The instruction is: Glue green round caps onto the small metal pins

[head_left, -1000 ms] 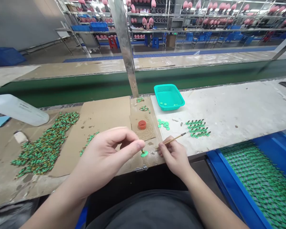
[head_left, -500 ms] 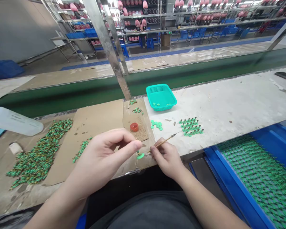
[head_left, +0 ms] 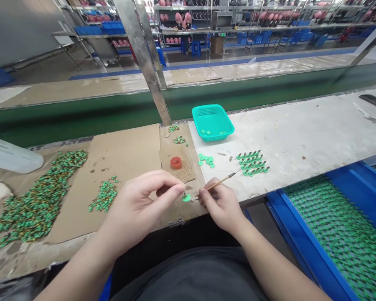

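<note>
My left hand (head_left: pixel 147 205) is closed, pinching a small figure on a green disc base (head_left: pixel 186 197) between thumb and forefinger. Close by on the right, my right hand (head_left: pixel 221 205) grips a thin wooden paintbrush (head_left: pixel 219 182), whose dark tip points up and right. Just beyond both hands a red cap (head_left: pixel 176 162) stands on a piece of textured board. Several loose green discs (head_left: pixel 206 159) lie on the white surface. Rows of assembled small green pieces with dark tops (head_left: pixel 253 163) stand farther right.
A teal basket (head_left: pixel 213 136) holding a few discs stands at the back. Left are a large heap of small green-and-yellow parts (head_left: pixel 40 198), a smaller pile (head_left: pixel 103 195) on cardboard and a translucent bottle (head_left: pixel 12 154). Blue trays (head_left: pixel 296 223) of green pieces sit low at right.
The camera view has shifted slightly, showing more of the small pile on the cardboard. The disc end of the held figure has moved slightly up and right, nearer my right hand. Both grips are unchanged.
</note>
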Action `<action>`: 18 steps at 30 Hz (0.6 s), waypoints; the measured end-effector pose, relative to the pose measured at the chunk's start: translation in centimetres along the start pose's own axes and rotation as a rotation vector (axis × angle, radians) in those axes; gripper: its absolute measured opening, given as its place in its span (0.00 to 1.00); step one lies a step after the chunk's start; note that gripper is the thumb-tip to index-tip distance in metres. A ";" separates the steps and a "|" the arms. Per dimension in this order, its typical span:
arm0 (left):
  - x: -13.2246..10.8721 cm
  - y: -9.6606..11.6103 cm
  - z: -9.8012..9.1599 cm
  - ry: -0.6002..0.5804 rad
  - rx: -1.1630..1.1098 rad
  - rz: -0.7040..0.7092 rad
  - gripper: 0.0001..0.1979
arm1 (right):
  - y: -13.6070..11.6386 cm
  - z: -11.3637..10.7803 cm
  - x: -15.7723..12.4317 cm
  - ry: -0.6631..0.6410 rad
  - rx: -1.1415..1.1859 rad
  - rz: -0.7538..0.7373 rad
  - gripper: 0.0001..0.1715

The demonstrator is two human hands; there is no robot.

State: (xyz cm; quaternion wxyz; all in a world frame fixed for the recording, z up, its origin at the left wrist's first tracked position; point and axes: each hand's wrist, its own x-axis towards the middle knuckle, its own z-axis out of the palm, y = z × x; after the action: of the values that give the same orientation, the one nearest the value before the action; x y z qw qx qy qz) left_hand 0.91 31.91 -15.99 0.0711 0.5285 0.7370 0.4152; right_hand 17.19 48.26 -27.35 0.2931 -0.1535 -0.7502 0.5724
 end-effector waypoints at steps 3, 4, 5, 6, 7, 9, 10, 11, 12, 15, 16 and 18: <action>-1.9 -3.2 2.7 0.122 0.191 0.118 0.11 | 0.1 0.0 0.1 0.002 0.006 0.033 0.15; -2.6 -4.1 3.6 0.140 0.212 0.126 0.10 | 0.1 -0.1 0.1 -0.005 0.005 0.043 0.15; -3.3 -4.9 4.3 0.145 0.217 0.119 0.10 | 0.1 -0.1 0.1 -0.012 0.002 0.048 0.15; -3.9 -5.4 4.9 0.141 0.216 0.104 0.10 | 0.1 -0.1 0.2 -0.022 -0.003 0.049 0.15; -4.4 -5.9 5.3 0.137 0.216 0.091 0.10 | 0.1 -0.2 0.2 -0.030 -0.009 0.045 0.15; -5.1 -6.3 5.4 0.120 0.207 0.063 0.08 | 0.1 -0.3 0.3 -0.040 -0.019 0.033 0.15; -5.3 -6.4 5.2 0.102 0.196 0.048 0.07 | 0.1 -0.4 0.4 -0.043 -0.022 0.028 0.15; -5.4 -6.5 5.0 0.075 0.185 0.032 0.07 | 0.1 -0.5 0.4 -0.050 -0.024 0.021 0.14; -5.4 -6.6 4.7 0.043 0.174 0.018 0.08 | 0.0 -0.5 0.4 -0.059 -0.022 0.014 0.13; -5.1 -6.8 4.2 -0.049 0.181 -0.015 0.11 | -0.1 -0.7 0.7 -0.107 -0.024 -0.001 0.11; -4.9 -6.8 4.2 -0.072 0.193 -0.023 0.11 | -0.2 -0.7 0.8 -0.128 -0.037 -0.004 0.10; -4.5 -6.8 4.4 -0.099 0.210 -0.026 0.11 | -0.4 -0.7 1.2 -0.171 -0.086 -0.026 0.10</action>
State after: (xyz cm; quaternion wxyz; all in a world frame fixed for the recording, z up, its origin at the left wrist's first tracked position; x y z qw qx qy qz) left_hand 0.31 29.85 -24.95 0.0570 0.5433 0.7788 0.3082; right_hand 16.66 49.35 -26.56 0.2282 -0.1068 -0.7984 0.5468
